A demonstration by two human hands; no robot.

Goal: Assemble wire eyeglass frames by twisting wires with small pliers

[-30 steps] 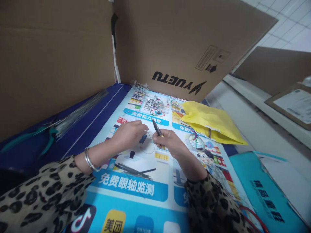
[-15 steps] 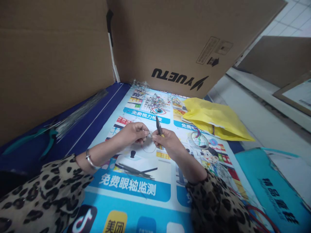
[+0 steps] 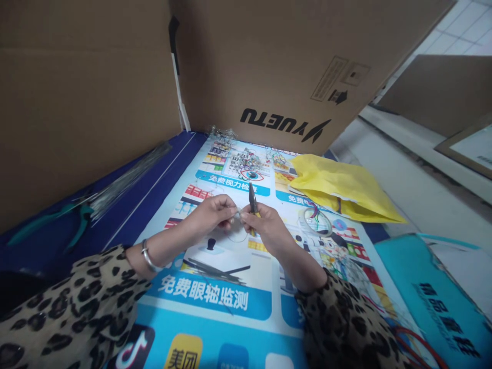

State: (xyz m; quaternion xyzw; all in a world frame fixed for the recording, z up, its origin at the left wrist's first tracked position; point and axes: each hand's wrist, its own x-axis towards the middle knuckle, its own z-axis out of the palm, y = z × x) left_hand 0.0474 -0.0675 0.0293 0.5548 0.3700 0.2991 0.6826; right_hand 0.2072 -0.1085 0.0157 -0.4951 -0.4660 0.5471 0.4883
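Two tall cardboard panels (image 3: 269, 61) met in a corner behind a work surface covered with dark blue cloth (image 3: 132, 205) and, over it, a printed poster (image 3: 184, 320). Above the middle of the poster, the person's left hand (image 3: 217, 212) pinched a fine wire (image 3: 238, 241) between thumb and fingertips. The right hand (image 3: 265, 225) was curled around a slim tool (image 3: 252, 197), its dark tip pointing up and away and a yellow part showing below the fingers; the right thumb and forefinger met close to the left fingertips. The wire drooped in a faint loop beneath the two hands, too thin to trace fully.

Nearer the person, short dark strips (image 3: 217, 270) lay on the poster. To the right of the hands sat a clear ring (image 3: 317, 222) with coloured strands, and just beyond it a yellow pouch (image 3: 346, 189). A tangle of wires (image 3: 246, 163) lay farther back. On the cloth at left, a bundle of straight wires (image 3: 126, 177) rested near teal-handled pliers (image 3: 82, 228). A teal folder (image 3: 426, 292) lay at the far right, beside a red loop (image 3: 421, 341).
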